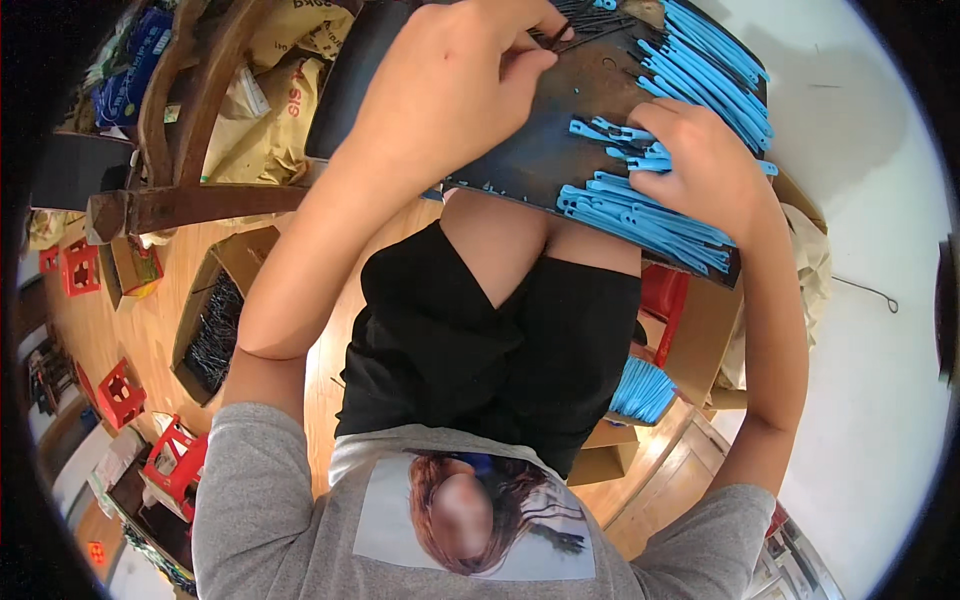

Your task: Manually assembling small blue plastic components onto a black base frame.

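Slender light-blue plastic strips with holed ends point(640, 215) lie in bundles on a worn, dark table point(540, 150) in front of the person. The right hand point(700, 165) curls thumb and fingers around a few middle strips. The left hand point(450, 85), farther forward, seems to pinch a thin black rod point(557, 39) beside loose black rods point(605, 27). The step appears to be picking up pieces; the next move likely calls for light, steady pinches.

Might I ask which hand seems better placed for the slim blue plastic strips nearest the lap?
Probably the right hand: it is beside those blue strips, while the left hand is farther, near thin black rods.
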A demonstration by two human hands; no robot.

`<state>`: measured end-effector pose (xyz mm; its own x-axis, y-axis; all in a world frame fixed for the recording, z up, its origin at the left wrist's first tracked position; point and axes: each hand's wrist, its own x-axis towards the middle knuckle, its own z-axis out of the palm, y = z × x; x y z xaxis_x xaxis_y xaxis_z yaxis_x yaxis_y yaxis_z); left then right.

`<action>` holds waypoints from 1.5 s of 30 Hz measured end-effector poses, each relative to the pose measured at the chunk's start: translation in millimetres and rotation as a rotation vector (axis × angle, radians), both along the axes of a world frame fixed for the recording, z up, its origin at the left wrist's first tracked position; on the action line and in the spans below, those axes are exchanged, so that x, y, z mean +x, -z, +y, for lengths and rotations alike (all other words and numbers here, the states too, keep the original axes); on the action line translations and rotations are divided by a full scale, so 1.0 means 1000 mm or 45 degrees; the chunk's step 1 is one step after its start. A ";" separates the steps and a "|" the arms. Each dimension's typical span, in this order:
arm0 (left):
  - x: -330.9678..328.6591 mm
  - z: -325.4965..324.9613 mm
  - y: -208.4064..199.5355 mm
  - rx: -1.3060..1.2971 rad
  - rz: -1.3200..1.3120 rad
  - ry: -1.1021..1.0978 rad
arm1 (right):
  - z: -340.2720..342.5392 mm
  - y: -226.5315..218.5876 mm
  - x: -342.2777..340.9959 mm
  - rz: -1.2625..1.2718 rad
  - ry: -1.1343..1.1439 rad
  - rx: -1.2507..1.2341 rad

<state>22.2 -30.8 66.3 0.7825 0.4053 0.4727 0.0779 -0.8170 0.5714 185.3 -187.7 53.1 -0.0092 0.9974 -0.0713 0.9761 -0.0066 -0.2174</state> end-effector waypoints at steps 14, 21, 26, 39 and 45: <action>0.025 0.003 0.048 -0.304 -0.666 0.329 | -0.016 0.014 0.003 0.057 0.022 0.735; 0.020 -0.006 0.034 -0.570 -0.247 0.072 | -0.015 0.021 -0.005 0.045 0.121 0.901; 0.020 -0.005 0.034 -0.599 -0.248 0.129 | -0.012 0.022 -0.005 -0.095 0.098 1.077; 0.024 -0.007 0.035 -0.645 -0.307 0.171 | -0.011 0.019 0.001 -0.186 0.120 1.151; 0.027 -0.005 0.028 -0.532 -0.242 0.191 | -0.011 0.016 -0.001 -0.189 0.190 1.185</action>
